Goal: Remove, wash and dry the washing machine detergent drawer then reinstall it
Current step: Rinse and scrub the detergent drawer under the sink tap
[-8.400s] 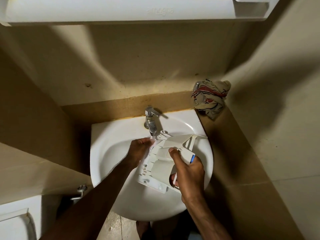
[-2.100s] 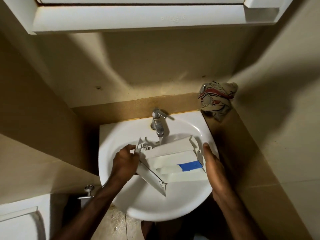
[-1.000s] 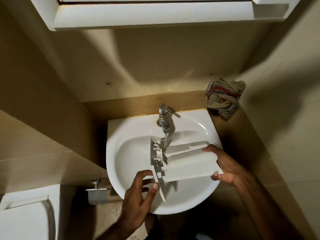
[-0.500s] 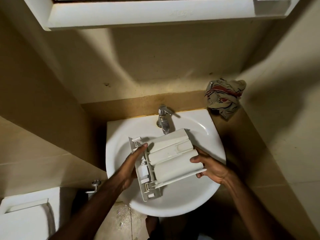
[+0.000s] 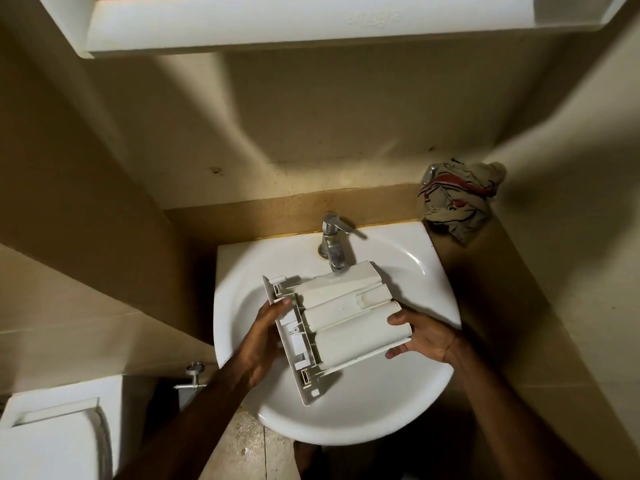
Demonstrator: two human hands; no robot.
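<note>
- The white basin (image 5: pixel 398 420) fills the corner, with the person bent over it and both forearms reaching in.
- The detergent drawer (image 5: pixel 341 323) hangs above the bowl, clear of the porcelain, its ribbed underside facing up and its front panel toward the left rim. A second ago it stood on edge; now it is laid nearly flat, and the far corner sits right under the tap (image 5: pixel 333 244). To me that looks like the underside getting its rinse, so washing is not finished.
- The left hand (image 5: pixel 261 336) grips the front-panel end, fingers wrapped round the panel's edge, thumb side hidden behind it.
- The right hand (image 5: pixel 420 336) holds the opposite end, thumb on top and fingers curled beneath, a half-closed clamp.
- The crumpled cloth (image 5: pixel 457 199) waits on the ledge beside the basin's back right corner, untouched, so drying has yet to begin.
- Whether water runs from the spout I cannot tell.
</note>
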